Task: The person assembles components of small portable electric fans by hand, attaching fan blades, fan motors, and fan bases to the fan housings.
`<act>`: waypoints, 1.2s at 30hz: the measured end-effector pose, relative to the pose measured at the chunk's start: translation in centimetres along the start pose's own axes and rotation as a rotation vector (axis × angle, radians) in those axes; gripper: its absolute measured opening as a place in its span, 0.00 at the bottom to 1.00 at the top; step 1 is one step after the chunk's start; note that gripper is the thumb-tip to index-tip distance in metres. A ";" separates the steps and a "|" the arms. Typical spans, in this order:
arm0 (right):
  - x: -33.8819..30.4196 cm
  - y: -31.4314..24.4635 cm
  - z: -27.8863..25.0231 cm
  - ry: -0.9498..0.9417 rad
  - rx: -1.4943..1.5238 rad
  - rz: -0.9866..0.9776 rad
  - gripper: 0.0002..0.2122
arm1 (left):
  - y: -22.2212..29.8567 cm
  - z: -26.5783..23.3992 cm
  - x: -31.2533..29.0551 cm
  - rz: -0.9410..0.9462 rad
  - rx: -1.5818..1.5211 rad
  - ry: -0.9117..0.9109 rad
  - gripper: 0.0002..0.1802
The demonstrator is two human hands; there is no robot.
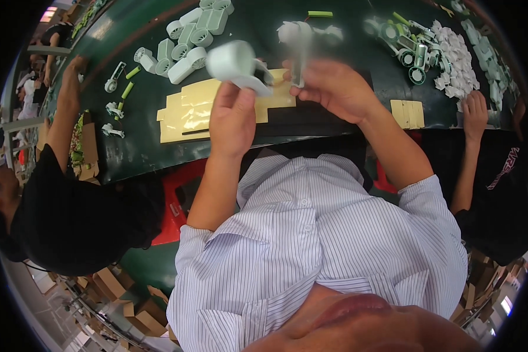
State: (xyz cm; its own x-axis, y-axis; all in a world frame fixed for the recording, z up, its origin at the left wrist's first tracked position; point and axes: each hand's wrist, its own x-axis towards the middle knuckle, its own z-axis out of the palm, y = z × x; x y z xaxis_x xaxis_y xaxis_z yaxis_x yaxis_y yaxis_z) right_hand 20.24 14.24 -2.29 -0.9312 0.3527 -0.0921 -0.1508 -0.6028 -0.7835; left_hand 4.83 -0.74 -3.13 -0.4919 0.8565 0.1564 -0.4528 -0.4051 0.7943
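Observation:
My left hand (pixel 232 117) is raised over the dark green table (pixel 141 146) and grips a pale green round plastic fan housing (pixel 236 63) by its handle end. My right hand (pixel 332 87) is beside it, fingers closed on a slim pale part (pixel 298 56) with a white fan-like head, blurred by motion. The two parts are close together but I cannot tell if they touch. Below the hands lie yellowish flat sheets (pixel 188 111) on the table.
A pile of pale green housings (pixel 188 41) lies at the upper left, with small green cylinders (pixel 127 90) near it. White and green parts (pixel 446 53) crowd the upper right. A person in black sits at my left (pixel 70 211); another person's hand (pixel 475 111) rests at the right.

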 end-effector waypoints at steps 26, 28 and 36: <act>-0.5 -1.5 2.6 0.131 -0.797 -0.249 0.08 | -1.3 -0.9 -0.8 -0.074 0.429 0.084 0.14; -0.4 -1.2 2.5 0.143 -0.822 -0.310 0.07 | -1.3 -0.9 -0.8 -0.074 0.421 0.084 0.14; -0.5 -1.8 2.7 0.141 -0.962 -0.300 0.12 | -1.3 -0.8 -0.7 -0.055 0.410 0.056 0.17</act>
State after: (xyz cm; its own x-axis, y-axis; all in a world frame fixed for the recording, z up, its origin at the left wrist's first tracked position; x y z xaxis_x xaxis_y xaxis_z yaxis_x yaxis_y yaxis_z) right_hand 20.07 13.20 0.83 -0.8418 0.5133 0.1668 0.0169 0.3340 -0.9424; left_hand 5.14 -1.05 -4.70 -0.5201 0.8500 0.0842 -0.1512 -0.1886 0.9703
